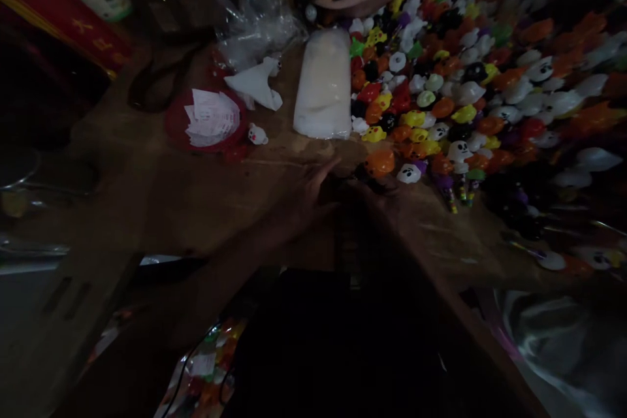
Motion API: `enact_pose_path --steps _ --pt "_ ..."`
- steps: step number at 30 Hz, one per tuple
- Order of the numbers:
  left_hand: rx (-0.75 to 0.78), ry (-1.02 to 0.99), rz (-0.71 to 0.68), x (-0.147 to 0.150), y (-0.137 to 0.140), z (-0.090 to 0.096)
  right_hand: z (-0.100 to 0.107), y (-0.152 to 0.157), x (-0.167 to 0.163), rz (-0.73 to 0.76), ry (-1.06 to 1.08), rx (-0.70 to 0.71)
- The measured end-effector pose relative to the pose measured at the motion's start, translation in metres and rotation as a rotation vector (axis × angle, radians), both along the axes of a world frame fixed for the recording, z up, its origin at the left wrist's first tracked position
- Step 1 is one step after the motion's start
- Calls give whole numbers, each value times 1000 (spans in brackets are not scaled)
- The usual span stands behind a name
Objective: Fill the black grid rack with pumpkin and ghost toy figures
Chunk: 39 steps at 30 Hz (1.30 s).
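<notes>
The orange toy [379, 162], rounded and glossy, sits on the worn wood table [161, 189] just beyond the right hand [382, 199], whose fingers are too dark to tell whether they grip anything. The left hand [313, 189] has thumb and forefinger apart. Small, shiny, moulded toys [443, 108] heap up on the right, hemming in the work space; a smooth, whitish plastic packet [322, 88] lies ahead, and paper slips [215, 117] fill a round red dish [172, 121] on the left.
</notes>
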<state>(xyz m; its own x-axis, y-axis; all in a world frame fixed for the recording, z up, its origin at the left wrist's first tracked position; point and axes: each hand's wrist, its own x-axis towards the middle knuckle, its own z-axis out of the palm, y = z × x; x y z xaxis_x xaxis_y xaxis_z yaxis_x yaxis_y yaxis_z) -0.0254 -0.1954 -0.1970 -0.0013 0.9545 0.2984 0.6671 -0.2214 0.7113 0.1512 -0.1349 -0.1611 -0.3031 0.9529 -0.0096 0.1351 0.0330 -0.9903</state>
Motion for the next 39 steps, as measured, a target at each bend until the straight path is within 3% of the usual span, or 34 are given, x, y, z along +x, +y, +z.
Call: enact_pose_path --steps 4,9,15,22,25,29,32,39 --pt "-1 18 -20 0 -1 2 -5 4 -7 -7 -14 -33" --pt "31 20 -1 0 1 -3 -13 5 -17 -14 17 83" --pt "63 19 -6 1 3 -2 -11 -2 -21 -73 -186 267" --pt "34 49 -11 3 3 0 -16 3 -20 -73 -170 234" --pt "40 30 -5 3 3 -1 -19 4 -19 -76 -237 312" --pt "21 25 4 5 2 1 -19 3 -18 -28 -394 457" --pt "5 39 8 5 2 1 -17 2 -19 15 -461 461" --pt "-12 -67 34 4 6 4 -10 3 -15 90 -382 455"
